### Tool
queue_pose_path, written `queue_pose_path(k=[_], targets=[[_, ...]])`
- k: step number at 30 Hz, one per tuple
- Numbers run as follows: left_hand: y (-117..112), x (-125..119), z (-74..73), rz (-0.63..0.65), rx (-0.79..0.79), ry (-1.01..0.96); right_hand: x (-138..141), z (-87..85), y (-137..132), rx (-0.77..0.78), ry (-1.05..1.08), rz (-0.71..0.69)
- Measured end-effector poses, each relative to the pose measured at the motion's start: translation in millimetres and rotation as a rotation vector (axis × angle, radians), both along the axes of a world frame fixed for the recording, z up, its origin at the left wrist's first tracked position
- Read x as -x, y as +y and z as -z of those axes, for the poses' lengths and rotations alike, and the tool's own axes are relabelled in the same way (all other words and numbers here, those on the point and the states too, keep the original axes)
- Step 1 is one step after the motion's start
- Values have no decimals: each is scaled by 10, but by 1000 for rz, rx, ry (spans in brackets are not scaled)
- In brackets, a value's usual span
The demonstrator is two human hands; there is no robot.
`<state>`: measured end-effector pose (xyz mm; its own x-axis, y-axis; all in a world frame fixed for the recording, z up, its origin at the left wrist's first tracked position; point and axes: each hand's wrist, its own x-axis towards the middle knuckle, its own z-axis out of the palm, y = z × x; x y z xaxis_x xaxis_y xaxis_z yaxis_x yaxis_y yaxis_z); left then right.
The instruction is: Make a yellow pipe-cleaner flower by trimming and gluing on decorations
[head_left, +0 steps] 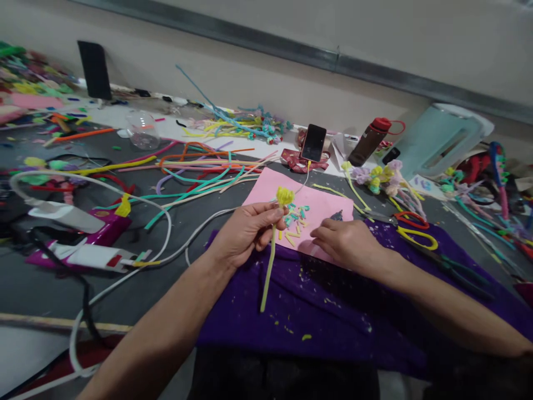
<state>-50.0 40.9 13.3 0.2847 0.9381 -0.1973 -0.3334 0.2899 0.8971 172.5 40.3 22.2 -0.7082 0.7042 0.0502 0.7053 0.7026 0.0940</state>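
Observation:
My left hand (pixel 250 230) pinches a yellow pipe-cleaner flower (pixel 285 195) just below its fluffy head. Its pale green-yellow stem (pixel 268 272) hangs down over the purple cloth. Over the right part of a pink sheet (pixel 328 201) is my right hand (pixel 347 244), fingers bent downward and pressed together; whatever may be between the fingertips is hidden. Small cut pieces (pixel 296 216) in yellow, teal and white lie scattered on the sheet between both hands. Beside the right fingers lies a small dark grey fuzzy thing (pixel 336 215).
Scissors (pixel 416 229) and dark-handled pliers (pixel 466 272) lie right, on the purple cloth (pixel 300 328). A glue gun (pixel 106 225) and looping white cables fill the left. Behind are loose pipe cleaners (pixel 200 166), a phone (pixel 313 143), a bottle (pixel 370 141) and a clear plastic cup (pixel 142 130).

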Motion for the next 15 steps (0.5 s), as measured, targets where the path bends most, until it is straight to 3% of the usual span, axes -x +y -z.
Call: queue_pose_path(k=[8, 15], targets=[[35, 83, 9, 1, -15, -54, 486, 118, 314, 38, -61, -154], [22, 108, -9, 9, -37, -74, 456, 135, 394, 28, -3, -74]])
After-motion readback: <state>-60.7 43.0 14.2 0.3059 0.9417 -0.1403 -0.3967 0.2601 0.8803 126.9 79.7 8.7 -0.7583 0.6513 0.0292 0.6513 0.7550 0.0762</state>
